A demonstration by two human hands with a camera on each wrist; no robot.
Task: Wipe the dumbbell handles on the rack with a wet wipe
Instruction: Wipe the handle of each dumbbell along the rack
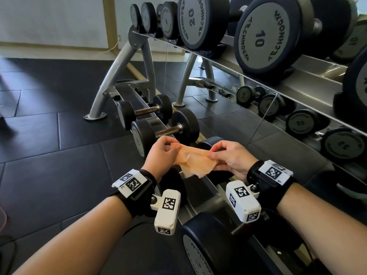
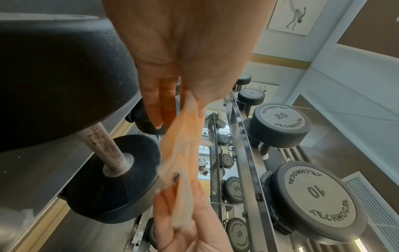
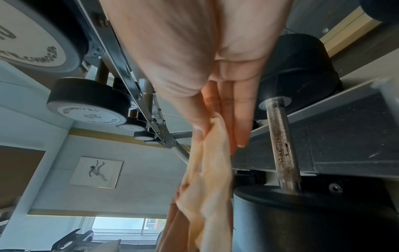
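A crumpled orange wet wipe (image 1: 193, 162) is stretched between both hands above the lower rack. My left hand (image 1: 162, 153) pinches its left end and my right hand (image 1: 222, 155) pinches its right end. In the left wrist view the wipe (image 2: 183, 153) runs from my thumb down to the other hand. In the right wrist view the wipe (image 3: 207, 179) hangs from my thumb and forefinger. Just beyond the hands lies a black dumbbell with a rusty knurled handle (image 1: 168, 132); a second handle (image 1: 148, 111) lies behind it. Close-up handles show at left wrist (image 2: 103, 145) and right wrist (image 3: 282, 146).
The grey steel rack (image 1: 119, 62) carries large dumbbells marked 20 (image 1: 198, 20) and 10 (image 1: 264, 36) on its upper tier. A mirror on the right repeats the rack. Big black dumbbell heads (image 1: 204, 245) sit near my forearms. Dark rubber floor tiles (image 1: 49, 135) spread to the left.
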